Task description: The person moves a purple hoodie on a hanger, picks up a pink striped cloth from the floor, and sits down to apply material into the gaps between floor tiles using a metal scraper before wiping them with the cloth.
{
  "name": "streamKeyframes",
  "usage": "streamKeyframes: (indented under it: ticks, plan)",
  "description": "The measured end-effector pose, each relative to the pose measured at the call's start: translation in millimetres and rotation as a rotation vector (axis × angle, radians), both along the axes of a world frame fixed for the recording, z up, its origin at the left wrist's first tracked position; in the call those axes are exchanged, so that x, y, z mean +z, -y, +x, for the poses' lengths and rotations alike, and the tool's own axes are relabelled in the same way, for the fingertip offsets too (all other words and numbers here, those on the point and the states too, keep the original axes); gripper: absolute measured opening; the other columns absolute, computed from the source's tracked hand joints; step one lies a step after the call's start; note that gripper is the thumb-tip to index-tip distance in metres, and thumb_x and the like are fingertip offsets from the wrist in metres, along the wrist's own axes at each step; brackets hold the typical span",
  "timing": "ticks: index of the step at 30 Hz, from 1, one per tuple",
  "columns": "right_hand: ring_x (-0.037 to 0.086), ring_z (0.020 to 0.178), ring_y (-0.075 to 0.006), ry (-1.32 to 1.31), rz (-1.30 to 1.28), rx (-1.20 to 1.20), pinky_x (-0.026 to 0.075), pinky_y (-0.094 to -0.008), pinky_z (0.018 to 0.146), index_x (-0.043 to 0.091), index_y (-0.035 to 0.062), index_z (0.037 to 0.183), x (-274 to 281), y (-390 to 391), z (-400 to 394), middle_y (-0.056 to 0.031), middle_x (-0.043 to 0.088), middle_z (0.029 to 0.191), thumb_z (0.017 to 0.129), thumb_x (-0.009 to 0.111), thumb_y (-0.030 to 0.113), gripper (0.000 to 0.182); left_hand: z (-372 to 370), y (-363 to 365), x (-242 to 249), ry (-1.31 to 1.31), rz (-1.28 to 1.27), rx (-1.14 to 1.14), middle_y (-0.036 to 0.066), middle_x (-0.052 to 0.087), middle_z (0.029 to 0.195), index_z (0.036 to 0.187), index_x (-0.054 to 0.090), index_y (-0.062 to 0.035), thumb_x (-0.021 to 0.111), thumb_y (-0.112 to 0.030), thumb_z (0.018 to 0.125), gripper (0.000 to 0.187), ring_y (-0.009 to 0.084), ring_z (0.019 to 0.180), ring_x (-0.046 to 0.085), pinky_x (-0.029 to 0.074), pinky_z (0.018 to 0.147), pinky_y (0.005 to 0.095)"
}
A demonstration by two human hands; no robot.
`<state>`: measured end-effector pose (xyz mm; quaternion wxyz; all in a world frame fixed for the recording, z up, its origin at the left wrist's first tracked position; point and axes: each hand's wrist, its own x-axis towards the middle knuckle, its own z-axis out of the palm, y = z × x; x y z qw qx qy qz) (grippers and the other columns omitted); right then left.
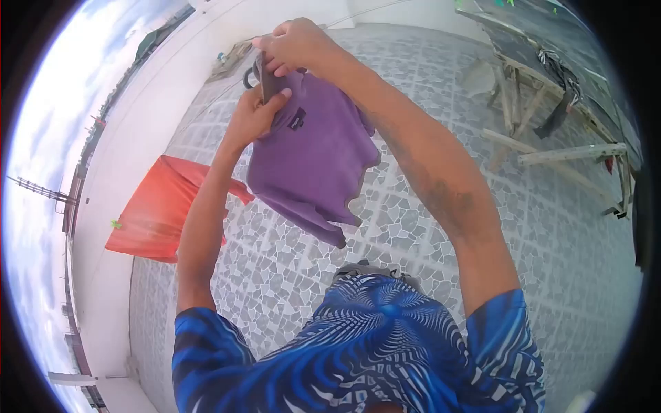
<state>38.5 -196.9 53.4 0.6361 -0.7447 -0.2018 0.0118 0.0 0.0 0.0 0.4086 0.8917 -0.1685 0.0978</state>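
Note:
A purple garment [310, 158] with a small dark label near its top hangs in front of me, above the tiled floor. My left hand [258, 113] is closed on its upper edge, with the thumb on the cloth. Just above it, my right hand [292, 48] pinches the top of the same garment near its collar. A dark curved piece [248, 78] shows beside the collar, left of my hands. On the left, behind my left forearm, hangs a red cloth [162, 206] with a green clip [116, 224] at its edge.
A thin line runs across the top near a white wall [110, 172] on the left. Wooden trestles [571, 153] and a dark-topped table [509, 41] with a black cloth [561, 76] stand at the right. Grey patterned tiles [275, 275] cover the floor.

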Motion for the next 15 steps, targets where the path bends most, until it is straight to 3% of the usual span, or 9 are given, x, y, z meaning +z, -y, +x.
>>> streamKeyframes:
  ticks: [2, 5, 7, 10, 11, 13, 15]
  plan:
    - [0.071, 0.089, -0.0223, -0.047, 0.146, 0.063, 0.058, -0.0306, 0.072, 0.060, -0.0095, 0.121, -10.1, 3.5, -0.8, -0.0221, 0.070, 0.103, 0.094, 0.065, 0.033, 0.051, 2.0, -16.5, -2.2, -0.385, -0.683, -0.052, 0.013, 0.068, 0.108, 0.115, 0.061, 0.0053, 0.051, -0.028, 0.103, 0.036, 0.0234, 0.108, 0.065, 0.049, 0.093, 0.0348]
    - [0.070, 0.088, -0.0215, -0.034, 0.100, -0.058, 0.058, -0.0307, 0.073, 0.063, -0.0074, 0.116, -32.2, -0.5, 10.4, -0.0183, 0.070, 0.101, 0.095, 0.063, 0.032, 0.045, 11.6, -45.5, 19.1, -0.384, -1.000, -0.065, 0.014, 0.066, 0.117, 0.121, 0.058, 0.0051, 0.046, -0.024, 0.105, 0.035, 0.0252, 0.112, 0.063, 0.049, 0.098, 0.0400]
    - [0.069, 0.087, -0.0219, -0.048, 0.021, -0.054, 0.057, -0.0315, 0.074, 0.065, -0.0055, 0.113, -59.7, -3.1, -1.0, -0.0165, 0.070, 0.098, 0.095, 0.063, 0.032, 0.041, 16.7, -58.5, 6.8, -0.378, -1.065, -0.135, 0.016, 0.063, 0.124, 0.126, 0.054, 0.0058, 0.044, -0.022, 0.105, 0.037, 0.0265, 0.114, 0.062, 0.049, 0.102, 0.0432]
    - [0.068, 0.085, -0.0213, 0.362, -0.228, -0.089, 0.053, -0.0330, 0.074, 0.067, -0.0017, 0.108, -87.7, -26.7, -2.3, -0.0134, 0.070, 0.095, 0.094, 0.066, 0.032, 0.037, 25.0, -66.2, 0.5, -0.299, -1.071, -0.170, 0.017, 0.063, 0.124, 0.127, 0.054, 0.0065, 0.043, -0.021, 0.105, 0.037, 0.0278, 0.115, 0.061, 0.048, 0.102, 0.0431]
    - [0.068, 0.083, -0.0215, 0.365, -0.222, -0.070, 0.052, -0.0341, 0.073, 0.067, -0.0006, 0.104, -91.1, -30.7, 1.7, -0.0128, 0.070, 0.092, 0.092, 0.067, 0.032, 0.035, 26.7, -69.9, -0.7, -0.217, -1.005, -0.160, 0.017, 0.063, 0.124, 0.127, 0.054, 0.0067, 0.042, -0.020, 0.106, 0.037, 0.0281, 0.115, 0.061, 0.048, 0.102, 0.0432]
    - [0.066, 0.080, -0.0219, 0.382, -0.210, -0.032, 0.049, -0.0364, 0.072, 0.068, 0.0016, 0.096, -78.2, -36.1, 11.7, -0.0115, 0.069, 0.086, 0.090, 0.070, 0.032, 0.031, 33.7, -71.8, 5.5, -0.144, -0.969, -0.123, 0.018, 0.063, 0.124, 0.127, 0.054, 0.0072, 0.041, -0.019, 0.106, 0.036, 0.0286, 0.116, 0.061, 0.048, 0.103, 0.0433]
    - [0.065, 0.078, -0.0236, 0.449, -0.358, -0.014, 0.048, -0.0385, 0.070, 0.067, 0.0026, 0.088, -60.0, -36.8, 25.6, -0.0110, 0.068, 0.081, 0.088, 0.071, 0.030, 0.028, 37.6, -73.5, 25.5, -0.177, -1.025, -0.056, 0.019, 0.063, 0.123, 0.126, 0.054, 0.0080, 0.040, -0.018, 0.106, 0.036, 0.0291, 0.116, 0.061, 0.048, 0.103, 0.0434]
